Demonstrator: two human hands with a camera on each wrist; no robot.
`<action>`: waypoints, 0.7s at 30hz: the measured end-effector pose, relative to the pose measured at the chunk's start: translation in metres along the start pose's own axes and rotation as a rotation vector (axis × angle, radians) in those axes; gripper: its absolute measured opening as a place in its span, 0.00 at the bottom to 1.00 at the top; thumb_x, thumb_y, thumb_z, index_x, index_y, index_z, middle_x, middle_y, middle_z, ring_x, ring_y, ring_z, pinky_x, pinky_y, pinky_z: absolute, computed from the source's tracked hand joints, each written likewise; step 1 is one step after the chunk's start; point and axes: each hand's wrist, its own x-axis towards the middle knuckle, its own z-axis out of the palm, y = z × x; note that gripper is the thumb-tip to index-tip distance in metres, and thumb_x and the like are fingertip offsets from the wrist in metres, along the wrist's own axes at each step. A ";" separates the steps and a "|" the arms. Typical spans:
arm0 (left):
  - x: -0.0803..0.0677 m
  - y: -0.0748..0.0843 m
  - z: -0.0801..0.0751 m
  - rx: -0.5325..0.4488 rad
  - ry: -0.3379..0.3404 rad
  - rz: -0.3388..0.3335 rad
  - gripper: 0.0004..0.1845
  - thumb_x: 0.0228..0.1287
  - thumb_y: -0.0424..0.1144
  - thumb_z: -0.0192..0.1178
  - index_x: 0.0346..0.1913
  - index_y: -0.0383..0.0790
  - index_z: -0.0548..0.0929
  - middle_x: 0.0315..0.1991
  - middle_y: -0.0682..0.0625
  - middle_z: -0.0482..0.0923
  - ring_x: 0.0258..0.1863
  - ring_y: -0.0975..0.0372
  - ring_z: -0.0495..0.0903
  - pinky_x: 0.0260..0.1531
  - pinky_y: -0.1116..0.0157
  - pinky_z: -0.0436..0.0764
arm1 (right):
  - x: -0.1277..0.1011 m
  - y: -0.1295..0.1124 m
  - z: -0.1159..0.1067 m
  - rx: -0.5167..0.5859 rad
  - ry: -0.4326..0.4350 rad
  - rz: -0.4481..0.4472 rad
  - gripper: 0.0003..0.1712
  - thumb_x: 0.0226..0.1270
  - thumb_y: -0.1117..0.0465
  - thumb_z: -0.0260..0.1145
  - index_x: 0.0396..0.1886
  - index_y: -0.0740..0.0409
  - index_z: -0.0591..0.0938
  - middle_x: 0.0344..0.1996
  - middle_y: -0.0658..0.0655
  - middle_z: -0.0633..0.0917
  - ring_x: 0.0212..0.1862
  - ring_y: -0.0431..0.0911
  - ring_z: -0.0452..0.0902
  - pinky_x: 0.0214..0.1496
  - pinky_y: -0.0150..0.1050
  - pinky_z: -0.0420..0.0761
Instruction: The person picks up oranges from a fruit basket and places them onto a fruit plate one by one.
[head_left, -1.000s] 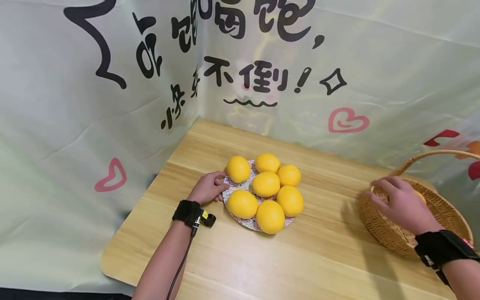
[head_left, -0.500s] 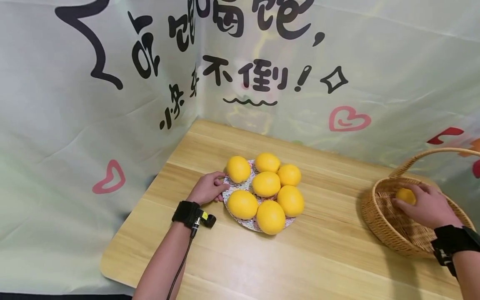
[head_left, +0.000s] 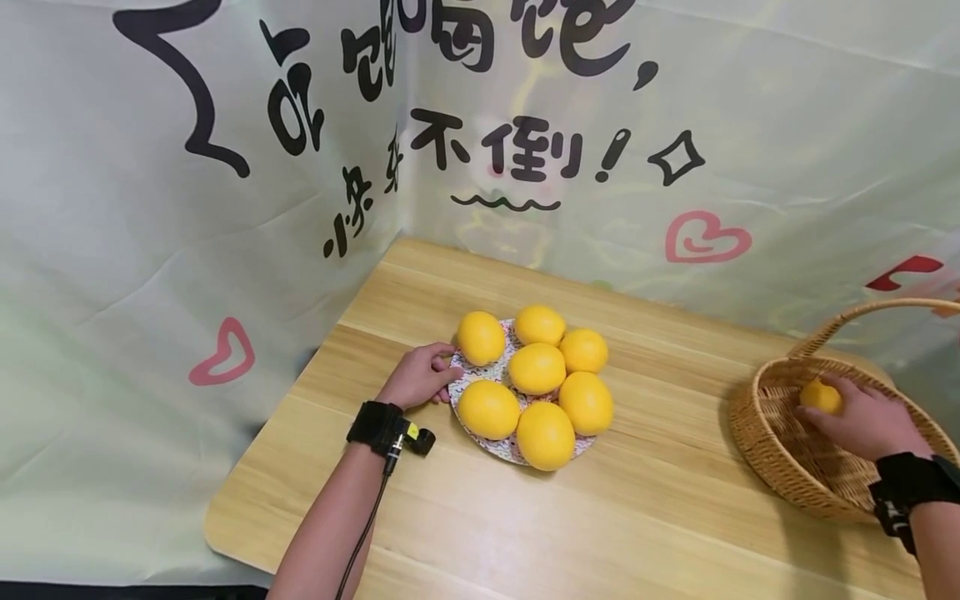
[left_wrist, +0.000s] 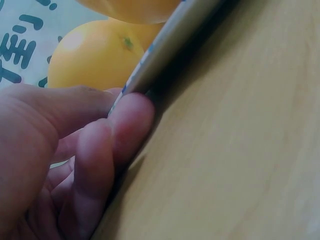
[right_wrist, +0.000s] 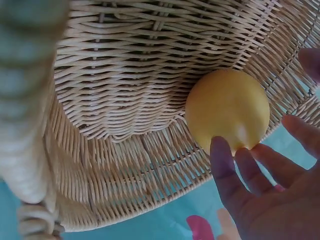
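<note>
My left hand [head_left: 415, 377] pinches the left rim of a patterned plate [head_left: 460, 432]. In the left wrist view, fingertips curl under the plate's edge [left_wrist: 155, 55], which is tilted up off the wood. Several yellow oranges [head_left: 546, 436] sit on the plate. My right hand [head_left: 870, 423] is inside a wicker basket [head_left: 772, 450] beside a single orange [head_left: 822, 397]. Seen from the right wrist, this orange [right_wrist: 227, 111] lies against the woven wall; several fingertips [right_wrist: 221, 150] touch its side, while the thumb stands apart from it.
The basket's arched handle [head_left: 862, 315] rises at its back. A wooden table [head_left: 660, 483] lies under everything, with its rounded corner at the left. A printed cloth backdrop [head_left: 525, 233] hangs along the back and left sides.
My right hand has moved right from over the basket's left rim and down into the basket, with the orange. My left hand keeps its hold on the plate, and the oranges there are unmoved.
</note>
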 end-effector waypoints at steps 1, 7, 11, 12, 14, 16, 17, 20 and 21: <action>0.000 0.000 0.000 -0.002 -0.001 0.000 0.31 0.71 0.43 0.67 0.73 0.39 0.73 0.34 0.48 0.84 0.20 0.61 0.84 0.23 0.66 0.86 | 0.000 0.000 -0.001 -0.010 0.003 -0.006 0.46 0.78 0.46 0.60 0.73 0.81 0.56 0.53 0.91 0.66 0.58 0.84 0.55 0.59 0.81 0.59; -0.001 0.001 0.000 -0.005 0.001 -0.008 0.31 0.71 0.43 0.67 0.73 0.39 0.73 0.34 0.48 0.84 0.20 0.61 0.84 0.23 0.66 0.86 | 0.000 -0.008 -0.008 -0.003 0.012 -0.028 0.44 0.78 0.49 0.60 0.66 0.90 0.62 0.47 0.90 0.70 0.60 0.84 0.53 0.61 0.81 0.58; -0.001 0.001 0.001 -0.006 -0.001 -0.005 0.31 0.71 0.43 0.67 0.73 0.38 0.73 0.34 0.48 0.84 0.20 0.61 0.84 0.22 0.66 0.86 | 0.000 -0.011 -0.011 0.005 -0.026 -0.025 0.43 0.78 0.49 0.59 0.61 0.93 0.65 0.43 0.89 0.74 0.61 0.84 0.51 0.58 0.79 0.62; -0.001 0.001 0.002 -0.007 -0.003 -0.004 0.31 0.71 0.43 0.67 0.73 0.38 0.73 0.34 0.48 0.84 0.20 0.62 0.84 0.22 0.67 0.85 | 0.000 -0.011 -0.012 -0.001 -0.042 -0.027 0.43 0.77 0.49 0.59 0.62 0.92 0.65 0.44 0.89 0.74 0.61 0.84 0.51 0.58 0.79 0.63; -0.001 0.001 0.001 -0.008 -0.004 -0.004 0.31 0.71 0.43 0.67 0.73 0.38 0.73 0.35 0.48 0.84 0.20 0.62 0.84 0.22 0.67 0.85 | 0.001 -0.011 -0.013 0.001 -0.072 -0.030 0.43 0.77 0.49 0.60 0.64 0.89 0.63 0.46 0.90 0.72 0.58 0.84 0.57 0.54 0.77 0.67; -0.001 0.001 0.001 -0.010 -0.004 -0.006 0.31 0.71 0.43 0.67 0.73 0.39 0.73 0.35 0.48 0.84 0.20 0.62 0.84 0.22 0.67 0.85 | 0.002 -0.011 -0.014 -0.004 -0.078 -0.038 0.43 0.75 0.49 0.61 0.66 0.87 0.61 0.48 0.90 0.70 0.53 0.83 0.65 0.49 0.74 0.70; -0.001 0.001 0.000 -0.012 -0.004 -0.008 0.31 0.71 0.43 0.67 0.73 0.39 0.73 0.35 0.48 0.84 0.20 0.62 0.84 0.22 0.67 0.85 | 0.003 -0.011 -0.014 -0.014 -0.073 -0.045 0.43 0.74 0.50 0.62 0.66 0.87 0.61 0.48 0.90 0.71 0.50 0.82 0.67 0.48 0.74 0.70; -0.001 0.000 0.000 -0.013 -0.005 -0.008 0.31 0.71 0.43 0.67 0.73 0.39 0.73 0.35 0.48 0.84 0.20 0.61 0.84 0.22 0.67 0.85 | 0.004 -0.012 -0.015 -0.052 -0.043 -0.061 0.41 0.73 0.53 0.63 0.64 0.88 0.63 0.41 0.86 0.77 0.51 0.82 0.65 0.52 0.75 0.68; -0.001 0.000 -0.001 -0.014 -0.005 -0.008 0.31 0.71 0.43 0.67 0.73 0.39 0.73 0.35 0.48 0.85 0.20 0.61 0.84 0.23 0.66 0.85 | 0.004 -0.012 -0.015 -0.065 -0.028 -0.075 0.40 0.73 0.54 0.64 0.63 0.88 0.65 0.37 0.84 0.79 0.53 0.82 0.62 0.55 0.77 0.66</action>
